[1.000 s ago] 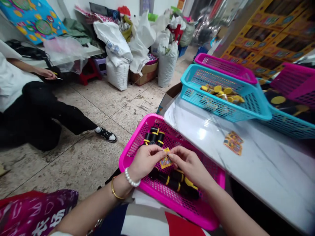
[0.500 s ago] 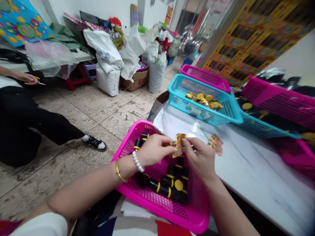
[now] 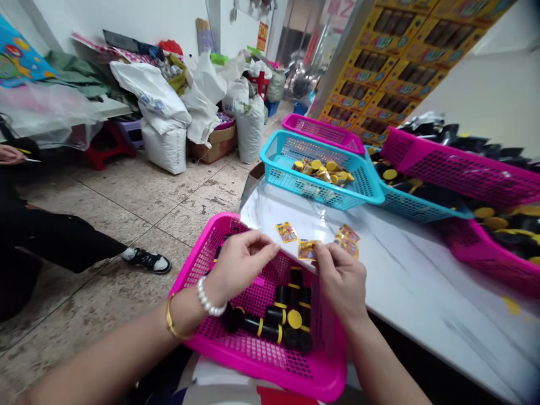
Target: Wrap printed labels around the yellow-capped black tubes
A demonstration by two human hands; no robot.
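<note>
My right hand (image 3: 343, 275) pinches a small yellow printed sticker (image 3: 306, 249) between thumb and fingertips at the table edge. My left hand (image 3: 242, 260) hovers over the left part of a pink basket (image 3: 318, 382). Its fingers are bent, the thumb and forefinger slightly parted, with nothing between them. Just beyond its fingertips lies a similar loose sticker (image 3: 286, 232). More stickers (image 3: 349, 235) lie behind my right fingers. Inside the basket are several black cylinders with yellow bands (image 3: 270, 332), one with its round yellow end (image 3: 294, 319) facing up.
The white marbled table (image 3: 405, 270) carries a blue basket (image 3: 323, 194) of yellow-capped pieces. Stacked pink baskets (image 3: 464, 169) hold black and yellow pieces at right. Yellow boxes (image 3: 379, 67) rise behind. White sacks (image 3: 162, 124) stand on the floor. Another person's leg (image 3: 63, 236) extends from the left.
The two stickers held between my hands have come apart: one now lies on the table, the other stays in my right hand. My left hand has drawn away leftward. The view has turned right.
</note>
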